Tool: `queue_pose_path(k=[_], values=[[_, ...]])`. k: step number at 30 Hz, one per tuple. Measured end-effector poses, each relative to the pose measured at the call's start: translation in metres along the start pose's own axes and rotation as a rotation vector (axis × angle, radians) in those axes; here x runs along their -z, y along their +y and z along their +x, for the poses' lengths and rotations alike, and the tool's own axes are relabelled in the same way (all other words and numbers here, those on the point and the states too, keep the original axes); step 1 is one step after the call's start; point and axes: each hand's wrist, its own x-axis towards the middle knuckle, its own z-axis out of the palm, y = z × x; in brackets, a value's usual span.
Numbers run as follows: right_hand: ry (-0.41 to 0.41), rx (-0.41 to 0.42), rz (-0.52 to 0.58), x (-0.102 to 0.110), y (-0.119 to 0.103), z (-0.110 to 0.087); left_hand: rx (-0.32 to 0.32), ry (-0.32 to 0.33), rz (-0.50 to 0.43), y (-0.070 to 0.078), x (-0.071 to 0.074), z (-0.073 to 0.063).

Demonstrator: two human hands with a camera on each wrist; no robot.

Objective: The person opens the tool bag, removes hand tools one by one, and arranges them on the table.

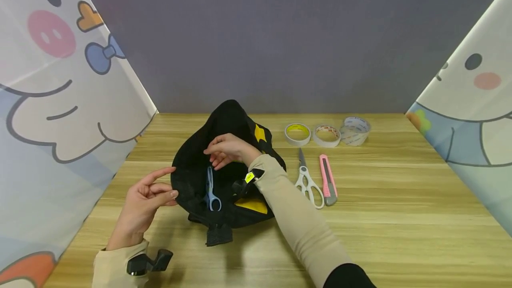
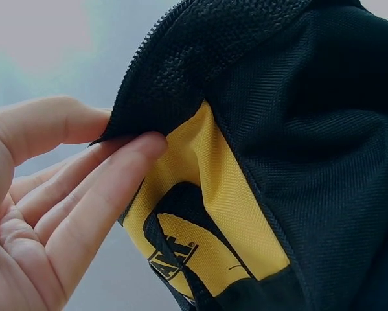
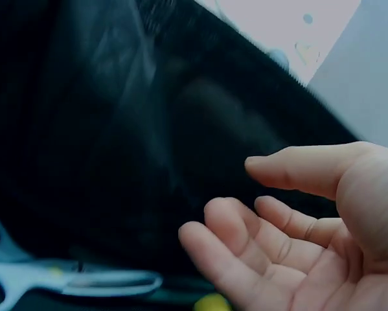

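A black bag [image 1: 230, 117] with yellow panels [image 2: 236, 207] gapes open on the table, its zipper edge spread apart. My left hand [image 1: 143, 201] pinches the bag's left rim between thumb and fingers. Inside the opening, my right hand [image 1: 231, 149] hovers with fingers loosely bent and nothing in them. Just below it, blue scissors [image 1: 210, 186] lie in the bag, handle loops toward the near side. In the right wrist view the scissors [image 3: 25, 280] are at lower left, apart from the fingertips.
Right of the bag lie white-handled scissors [image 1: 305, 177] and a pink utility knife [image 1: 327, 177]. Behind them stand a yellow-lined tape roll [image 1: 298, 142], a white tape roll [image 1: 328, 143] and a clear tape roll [image 1: 354, 138]. A grey panel [image 1: 256, 39] closes off the back.
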Motion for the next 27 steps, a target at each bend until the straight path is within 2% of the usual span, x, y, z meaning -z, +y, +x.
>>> queue_pose_path(k=[3, 13, 19, 27], values=[[0.01, -0.055, 0.0, 0.004, 0.011, 0.006, -0.004, -0.003, -0.012, 0.0, 0.0, 0.0], [0.036, -0.171, -0.133, 0.005, 0.034, 0.012, -0.009, -0.011, -0.018, -0.001, 0.0, 0.001], [0.057, -0.197, -0.163, 0.004, 0.045, 0.017, -0.014, -0.02, -0.003, -0.002, -0.001, 0.002], [0.02, -0.191, -0.179, 0.002, 0.055, 0.023, 0.005, 0.003, 0.014, -0.002, -0.003, 0.0]])
